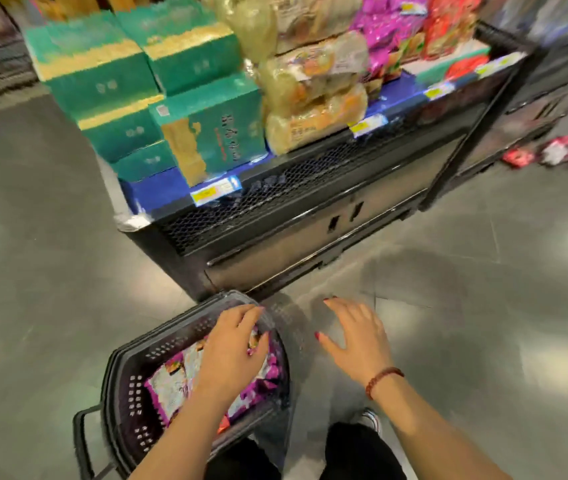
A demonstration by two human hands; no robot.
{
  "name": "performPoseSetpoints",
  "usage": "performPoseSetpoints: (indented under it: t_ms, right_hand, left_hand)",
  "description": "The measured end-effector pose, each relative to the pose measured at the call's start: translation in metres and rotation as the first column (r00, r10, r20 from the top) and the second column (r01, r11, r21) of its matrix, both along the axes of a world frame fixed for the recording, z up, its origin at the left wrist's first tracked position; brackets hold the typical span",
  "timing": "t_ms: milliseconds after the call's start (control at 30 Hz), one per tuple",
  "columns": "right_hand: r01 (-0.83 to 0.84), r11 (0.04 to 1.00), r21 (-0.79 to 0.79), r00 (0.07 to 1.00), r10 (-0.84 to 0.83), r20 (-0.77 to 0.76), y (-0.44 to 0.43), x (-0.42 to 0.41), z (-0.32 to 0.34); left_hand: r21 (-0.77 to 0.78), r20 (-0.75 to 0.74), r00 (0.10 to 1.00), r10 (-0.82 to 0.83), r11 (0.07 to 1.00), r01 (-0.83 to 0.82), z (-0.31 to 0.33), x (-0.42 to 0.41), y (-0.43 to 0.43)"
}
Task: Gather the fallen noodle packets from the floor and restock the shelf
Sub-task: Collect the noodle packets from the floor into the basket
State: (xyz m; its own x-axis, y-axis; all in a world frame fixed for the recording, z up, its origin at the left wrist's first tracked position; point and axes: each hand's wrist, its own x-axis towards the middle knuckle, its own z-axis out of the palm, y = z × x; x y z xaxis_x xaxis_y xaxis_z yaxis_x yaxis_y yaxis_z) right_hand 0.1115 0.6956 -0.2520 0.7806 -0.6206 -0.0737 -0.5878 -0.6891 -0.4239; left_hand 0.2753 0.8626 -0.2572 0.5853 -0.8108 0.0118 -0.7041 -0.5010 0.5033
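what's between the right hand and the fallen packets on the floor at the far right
Nothing visible. Only bare grey floor lies between the open right hand and the fallen noodle packets. The black shelf's corner post stands left of that path, not across it.

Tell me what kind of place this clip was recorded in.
Most likely a supermarket aisle: a low display shelf stacked with packaged goods, yellow price tags along its edge, and a dark shopping basket on the floor holding noodle packets.
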Motion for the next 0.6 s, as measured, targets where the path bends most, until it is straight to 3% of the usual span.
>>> performPoseSetpoints:
  t_ms: [367,600]
  right_hand:
    - [0.306,0.950,0.060,0.950,-0.308,0.045,-0.158,-0.166,0.027]
    - [0.538,0.841,0.059,0.831,-0.541,0.129,-0.248,-0.232,0.044]
  left_hand:
    - [-0.044,0.045,0.957,-0.286,0.957,0.288,0.036,-0.132,-0.227]
    - [-0.032,0.040,0.891,-0.452,0.891,0.454,0.048,-0.184,-0.354]
